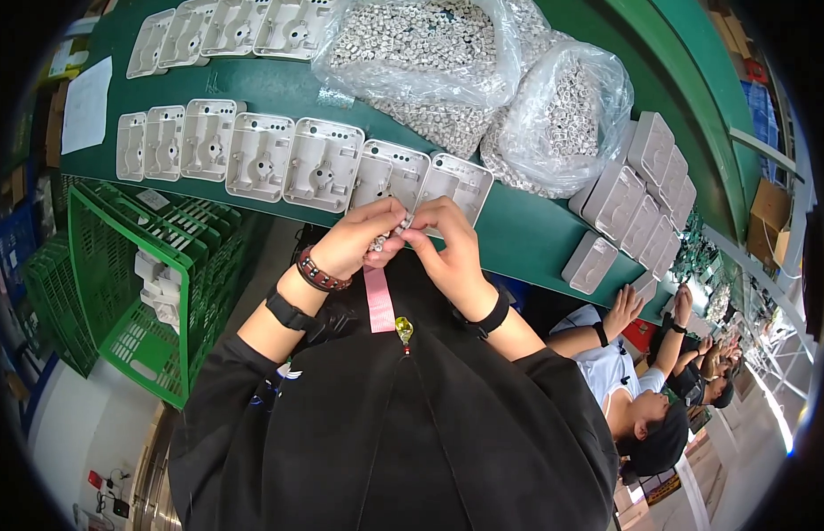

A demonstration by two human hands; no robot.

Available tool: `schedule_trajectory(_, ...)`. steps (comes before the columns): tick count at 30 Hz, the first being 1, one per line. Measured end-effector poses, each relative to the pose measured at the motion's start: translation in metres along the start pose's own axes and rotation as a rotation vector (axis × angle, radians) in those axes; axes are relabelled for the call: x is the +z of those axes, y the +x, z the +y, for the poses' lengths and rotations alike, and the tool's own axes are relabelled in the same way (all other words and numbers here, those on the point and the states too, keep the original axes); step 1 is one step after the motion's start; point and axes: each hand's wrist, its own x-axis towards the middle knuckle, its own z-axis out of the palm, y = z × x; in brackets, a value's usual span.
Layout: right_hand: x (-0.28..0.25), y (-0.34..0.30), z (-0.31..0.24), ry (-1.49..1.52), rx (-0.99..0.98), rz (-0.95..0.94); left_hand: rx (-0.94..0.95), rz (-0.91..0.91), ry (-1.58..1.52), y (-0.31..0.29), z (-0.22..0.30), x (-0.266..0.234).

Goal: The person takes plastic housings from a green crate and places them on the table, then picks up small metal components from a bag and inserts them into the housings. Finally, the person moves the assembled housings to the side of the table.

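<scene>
My left hand (346,239) is closed around several small grey-white parts (383,240), which show between its fingers. The thumb and forefinger of my right hand (452,252) pinch one of these parts, close against the left fingertips. Both hands meet over the table's front edge. Just beyond them stand two light-grey open housings, one (396,159) partly hidden by my left hand and another (465,181) behind my right. More such housings (322,164) continue the front row leftward, with round holes along their far walls.
Clear plastic bags (421,75) (562,115) full of small parts lie on the green table (279,84). A second housing row (231,26) stands at the back; stacked housings (620,203) are at right. A green crate (129,265) stands left. Co-workers' hands (623,311) are at right.
</scene>
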Motion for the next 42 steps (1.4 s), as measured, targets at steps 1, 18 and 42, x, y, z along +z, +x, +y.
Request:
schedule_trajectory(1, 0.001, 0.000, -0.001, 0.048, 0.042, -0.001, -0.022, -0.029, -0.074, 0.000, 0.000, 0.000)
schedule_trajectory(18, -0.004, 0.025, -0.006, -0.484, -0.342, -0.233, -0.228, -0.050, -0.239, 0.001, -0.010, -0.029)
schedule_trajectory(42, 0.030, 0.062, 0.077, -1.047, -0.263, -0.246, 0.375, 0.430, -0.131, -0.025, 0.018, -0.056)
